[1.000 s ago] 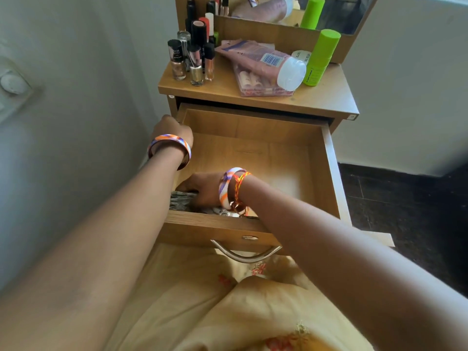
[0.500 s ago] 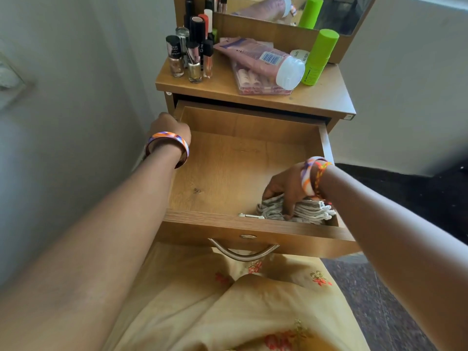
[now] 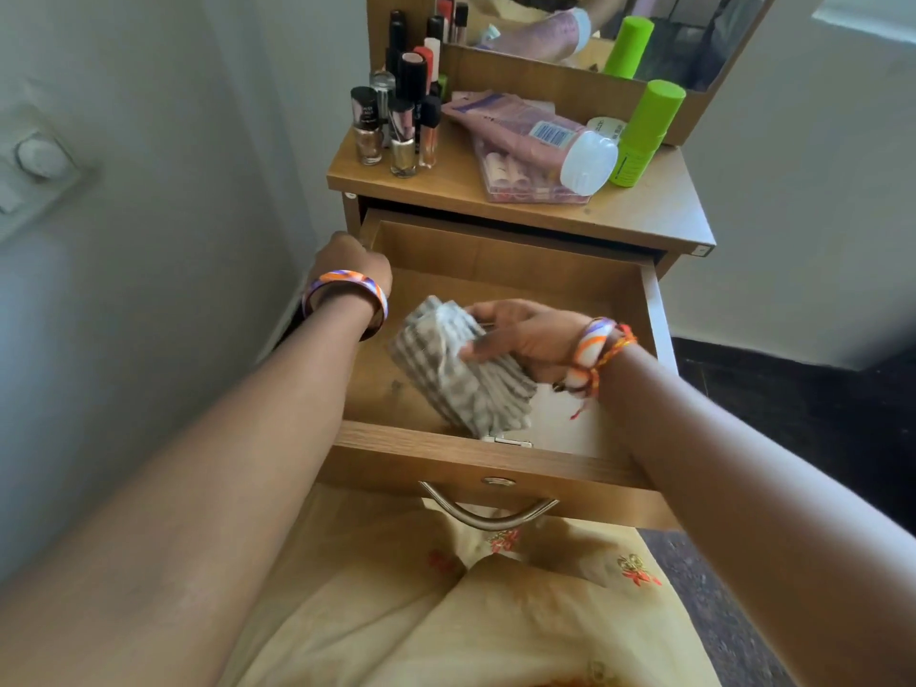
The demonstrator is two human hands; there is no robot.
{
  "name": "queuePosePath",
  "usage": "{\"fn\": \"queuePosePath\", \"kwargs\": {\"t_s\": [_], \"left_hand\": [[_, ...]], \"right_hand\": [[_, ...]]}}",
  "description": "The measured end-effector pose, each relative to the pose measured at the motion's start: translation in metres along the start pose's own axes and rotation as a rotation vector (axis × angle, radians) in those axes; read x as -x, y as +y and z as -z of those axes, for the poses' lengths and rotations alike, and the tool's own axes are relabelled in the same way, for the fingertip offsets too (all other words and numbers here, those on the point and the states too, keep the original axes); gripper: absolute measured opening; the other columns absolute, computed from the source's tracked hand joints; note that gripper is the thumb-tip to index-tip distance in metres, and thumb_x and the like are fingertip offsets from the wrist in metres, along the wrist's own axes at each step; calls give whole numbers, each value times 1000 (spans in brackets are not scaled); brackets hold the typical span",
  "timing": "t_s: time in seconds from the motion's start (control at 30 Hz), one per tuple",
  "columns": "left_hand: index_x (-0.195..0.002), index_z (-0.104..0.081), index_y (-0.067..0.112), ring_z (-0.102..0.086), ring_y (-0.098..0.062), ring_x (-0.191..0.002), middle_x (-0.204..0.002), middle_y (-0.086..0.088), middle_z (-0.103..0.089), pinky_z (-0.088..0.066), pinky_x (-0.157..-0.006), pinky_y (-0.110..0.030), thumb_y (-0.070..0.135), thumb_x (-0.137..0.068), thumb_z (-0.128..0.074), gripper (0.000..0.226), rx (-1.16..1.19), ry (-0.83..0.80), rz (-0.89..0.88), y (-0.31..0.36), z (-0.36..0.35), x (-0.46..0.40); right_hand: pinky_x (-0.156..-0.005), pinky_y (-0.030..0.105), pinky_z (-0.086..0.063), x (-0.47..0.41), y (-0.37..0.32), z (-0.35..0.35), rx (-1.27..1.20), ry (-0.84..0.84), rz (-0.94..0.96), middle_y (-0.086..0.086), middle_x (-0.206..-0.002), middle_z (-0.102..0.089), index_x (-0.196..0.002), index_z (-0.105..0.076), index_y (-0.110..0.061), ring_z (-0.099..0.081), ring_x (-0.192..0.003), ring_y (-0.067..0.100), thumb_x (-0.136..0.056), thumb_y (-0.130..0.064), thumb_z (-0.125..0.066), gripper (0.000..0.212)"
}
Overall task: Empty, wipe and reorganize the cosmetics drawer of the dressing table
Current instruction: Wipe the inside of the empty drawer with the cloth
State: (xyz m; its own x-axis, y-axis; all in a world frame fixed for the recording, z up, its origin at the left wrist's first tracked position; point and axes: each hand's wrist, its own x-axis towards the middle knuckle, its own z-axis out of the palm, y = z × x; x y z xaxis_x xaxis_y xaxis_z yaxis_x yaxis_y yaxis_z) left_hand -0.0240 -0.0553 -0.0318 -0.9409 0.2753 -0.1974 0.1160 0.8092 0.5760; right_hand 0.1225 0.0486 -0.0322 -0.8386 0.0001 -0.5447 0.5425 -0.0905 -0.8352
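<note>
Swept from the near right corner toward the drawer's (image 3: 500,270) middle, the cloth (image 3: 458,369) lies bunched under the gripping right hand (image 3: 525,339), long axis running far-left to near-right, while the left hand (image 3: 354,260) clasps the far-left rim.

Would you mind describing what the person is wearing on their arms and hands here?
Both forearms are bare, with no sleeves in view. The left wrist carries one broad bangle swirled in orange, purple and white. The right wrist has a matching swirled bangle, plus a knotted orange and red thread with loose ends hanging down. I cannot make out any rings on the left hand or the right hand.
</note>
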Motion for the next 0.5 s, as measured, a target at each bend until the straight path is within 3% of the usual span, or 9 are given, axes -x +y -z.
{"fn": "queuePosePath", "kwargs": {"t_s": [0.07,0.13,0.2,0.27,0.37,0.43,0.5], "left_hand": [[-127,-45,3,-44,-37,-126,-138,-18,-46,-37,-99,-41,16,-96,-32,36,7,-4,3,0,0,-1],[-127,-44,3,-45,-37,-125,-138,-18,-46,-37,-99,-42,16,-97,-31,36,17,-3,2,1,-1,-2],[-127,-44,3,-46,-38,-124,-136,-18,-47,-39,-98,-42,16,-97,-31,36,21,4,6,1,-3,-3],[-127,-44,3,-47,-38,-122,-135,-18,-48,-40,-96,-42,16,-97,-31,35,25,3,6,0,-5,-3],[-127,-44,3,-47,-39,-122,-135,-18,-48,-40,-96,-44,16,-97,-31,35,29,0,3,0,-5,-3],[-127,-44,3,-47,-39,-122,-135,-19,-48,-40,-97,-44,15,-96,-31,36,33,2,5,-1,-5,-3],[-128,-43,3,-47,-38,-122,-135,-18,-48,-40,-96,-43,15,-96,-31,36,29,0,5,-1,-4,-2]], "right_hand": [[-70,30,-55,3,6,18,39,407,-82,17,-108,-65,-107,-59,-10,-62,-83,21,-86,1,-59,24],[-66,26,-52,4,14,35,225,838,-91,13,-99,-63,-105,-61,-11,-57,-77,17,-85,-5,-62,21],[-68,26,-47,2,16,34,350,998,14,2,-88,-59,-95,-63,-16,-55,-79,15,-84,-15,-65,11],[-65,21,-41,-2,13,17,525,976,114,-4,-82,-58,-94,-66,-16,-54,-80,14,-82,-24,-68,15],[-82,26,-46,-17,8,-18,903,753,150,5,-109,-62,-112,-63,-18,-57,-102,22,-82,-37,-65,35],[-101,38,-39,-27,8,-32,1165,565,23,13,-131,-50,-130,-49,-15,-42,-127,31,-85,-38,-59,51],[-110,42,-30,-31,8,-34,1376,472,-118,15,-147,-33,-142,-32,-13,-25,-138,34,-90,-35,-54,61]]}}
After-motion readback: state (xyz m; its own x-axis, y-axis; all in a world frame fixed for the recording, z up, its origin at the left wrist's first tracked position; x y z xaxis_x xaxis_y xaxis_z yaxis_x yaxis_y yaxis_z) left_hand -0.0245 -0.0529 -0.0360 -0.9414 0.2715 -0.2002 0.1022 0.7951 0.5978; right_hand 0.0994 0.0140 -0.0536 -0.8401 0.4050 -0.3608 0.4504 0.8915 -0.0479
